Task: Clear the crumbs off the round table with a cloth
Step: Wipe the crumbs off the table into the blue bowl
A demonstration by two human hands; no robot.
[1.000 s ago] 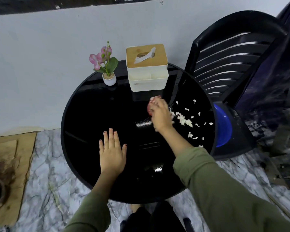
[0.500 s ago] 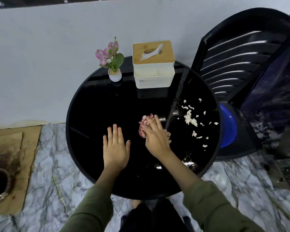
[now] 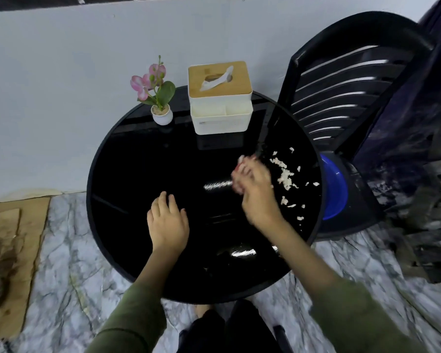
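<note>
A round black glossy table fills the middle of the view. White crumbs lie scattered on its right side, most in a small heap. My right hand is shut on a bunched pink-and-white cloth, pressed on the tabletop just left of the crumb heap; the hand is motion-blurred. My left hand rests flat on the table's front left, fingers apart, holding nothing.
At the table's back stand a white tissue box with a wooden lid and a small potted pink flower. A black slatted chair holding a blue basin sits close at the table's right edge. Marble floor lies below.
My right hand swept the cloth back toward me, then out to the right again against the crumbs, which are bunched closer together. My left hand stayed flat in place.
</note>
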